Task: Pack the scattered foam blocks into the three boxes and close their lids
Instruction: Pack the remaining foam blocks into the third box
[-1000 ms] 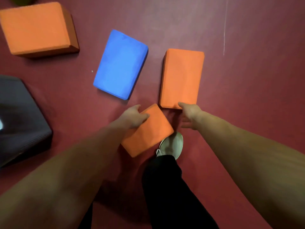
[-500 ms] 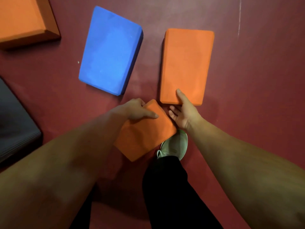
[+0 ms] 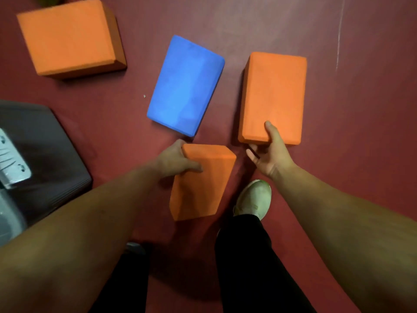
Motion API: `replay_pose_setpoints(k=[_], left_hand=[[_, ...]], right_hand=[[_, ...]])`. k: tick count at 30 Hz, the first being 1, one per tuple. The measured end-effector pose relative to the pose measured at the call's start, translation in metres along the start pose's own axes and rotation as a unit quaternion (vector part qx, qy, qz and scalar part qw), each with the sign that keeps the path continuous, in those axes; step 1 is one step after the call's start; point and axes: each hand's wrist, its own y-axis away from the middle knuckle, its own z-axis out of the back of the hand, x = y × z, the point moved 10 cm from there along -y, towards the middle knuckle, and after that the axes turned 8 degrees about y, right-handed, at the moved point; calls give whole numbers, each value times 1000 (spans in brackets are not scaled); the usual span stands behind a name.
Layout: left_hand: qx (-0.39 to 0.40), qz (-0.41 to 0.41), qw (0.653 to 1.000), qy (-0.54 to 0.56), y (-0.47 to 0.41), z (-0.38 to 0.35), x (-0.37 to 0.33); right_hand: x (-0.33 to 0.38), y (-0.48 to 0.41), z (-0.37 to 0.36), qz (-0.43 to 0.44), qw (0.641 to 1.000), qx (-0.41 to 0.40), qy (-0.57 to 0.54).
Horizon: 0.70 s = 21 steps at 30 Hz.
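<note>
Two hands busy: our left hand (image 3: 178, 161) is gripping the near block (image 3: 200, 186), our right hand (image 3: 268, 152) is pinching the right block (image 3: 273, 93) on the floor (image 3: 361, 154); we are wanting its fingers (image 3: 251, 154) deeper underneath

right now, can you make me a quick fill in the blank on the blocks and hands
1. The left hand grips the near block, whose colour is ____.
2. The middle block, which neither hand touches, is ____.
3. The right hand holds the near end of the right-side orange block, with its ____ on top.

Missing words: orange; blue; thumb
</note>
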Motion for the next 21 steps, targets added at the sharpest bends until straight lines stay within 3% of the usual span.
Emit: replay_pose_setpoints(k=[6,14,21], left_hand=[[6,-25,1000,18,49,40,-4],[-100,-41,986,129,128,139,-13],[-177,-93,927,318,226,256,15]], right_hand=[[21,56,-36,37,999,18,-8],[60,153,-82,115,993,5,-34],[47,259,-203,156,982,89,51]])
